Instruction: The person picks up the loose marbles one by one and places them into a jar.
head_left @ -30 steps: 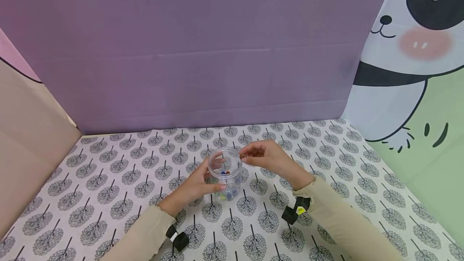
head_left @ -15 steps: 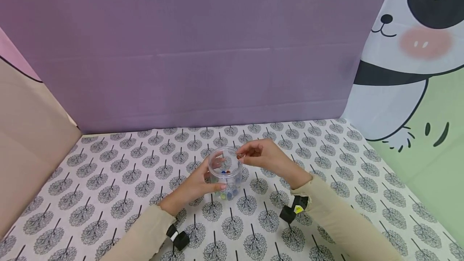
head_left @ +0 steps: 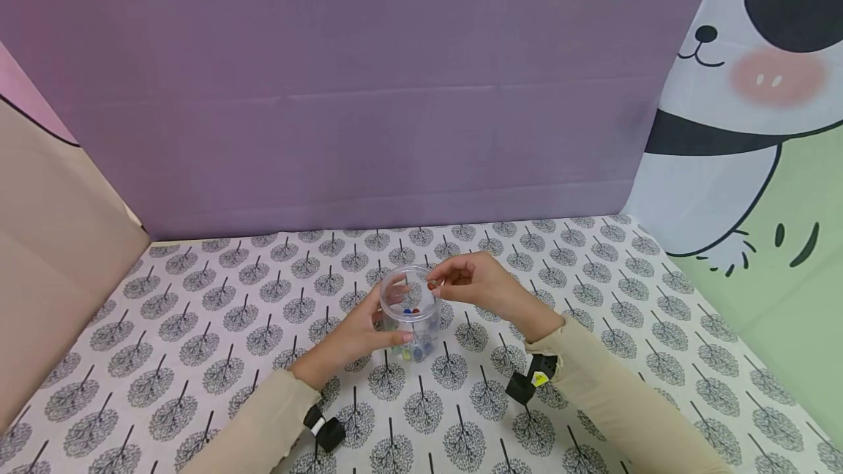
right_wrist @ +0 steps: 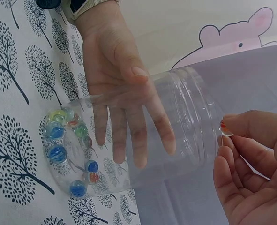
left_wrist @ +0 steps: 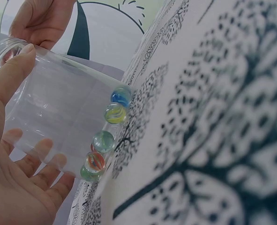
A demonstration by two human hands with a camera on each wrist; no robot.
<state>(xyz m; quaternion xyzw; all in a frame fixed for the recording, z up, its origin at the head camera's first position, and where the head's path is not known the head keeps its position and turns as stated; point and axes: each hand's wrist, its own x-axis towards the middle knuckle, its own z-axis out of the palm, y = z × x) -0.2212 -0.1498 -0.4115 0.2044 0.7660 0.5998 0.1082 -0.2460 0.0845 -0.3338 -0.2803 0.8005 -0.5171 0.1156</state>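
A clear plastic jar point(head_left: 424, 324) stands upright on the patterned cloth, without a lid. My left hand point(head_left: 361, 329) holds it from the left, thumb on the near side and fingers spread along the far side. Above the jar's right rim, my right hand point(head_left: 479, 288) pinches a clear marble point(right_wrist: 226, 129) with orange-red inside between thumb and index finger. Several glass marbles lie around the jar's bottom, among them a blue marble point(right_wrist: 57, 153), a yellow-swirled marble point(left_wrist: 115, 113) and a red-swirled marble point(left_wrist: 95, 161).
White cloth point(head_left: 263, 386) printed with dark trees covers the table. A purple backdrop point(head_left: 395, 93) rises at its far edge, and a panda-printed panel point(head_left: 698, 189) stands on the right. Each wrist wears a small black camera, such as the left wrist camera point(head_left: 327, 433).
My right hand has shifted slightly left with the marble, from beside the rim to over it. The left hand and jar stay in place.
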